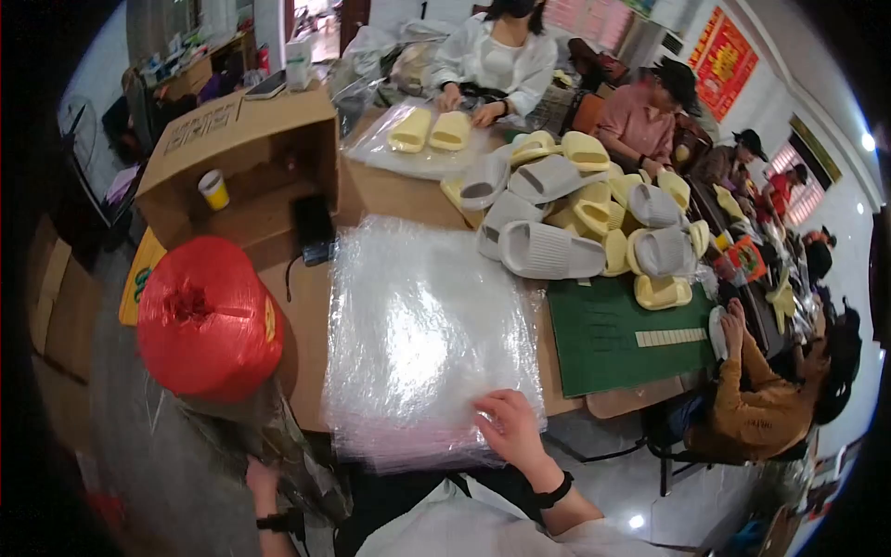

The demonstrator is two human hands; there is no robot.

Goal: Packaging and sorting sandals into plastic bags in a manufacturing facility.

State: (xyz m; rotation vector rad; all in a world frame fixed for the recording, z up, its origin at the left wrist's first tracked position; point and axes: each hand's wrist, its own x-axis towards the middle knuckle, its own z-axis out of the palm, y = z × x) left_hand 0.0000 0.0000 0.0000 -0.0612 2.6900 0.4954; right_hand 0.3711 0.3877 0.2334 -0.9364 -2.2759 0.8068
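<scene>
A thick stack of clear plastic bags (418, 325) lies on the table in front of me. At its near right part, my right hand (510, 427) rests over the top sheets, fingers loosely bent and a little apart, with nothing visibly gripped. Low on the left, below the table edge, is my left hand (263, 478), beside a dark crumpled plastic sack (288, 455); its fingers are blurred and partly hidden. Just above that sack stands a large roll of red plastic twine (212, 316).
Grey and yellow slippers (552, 249) are heaped at the right, behind a green mat (603, 348) with a paper strip (670, 338). An open cardboard box (243, 172) holds a cup (213, 189). A dark phone (313, 220) lies beside it. Co-workers sit around the table.
</scene>
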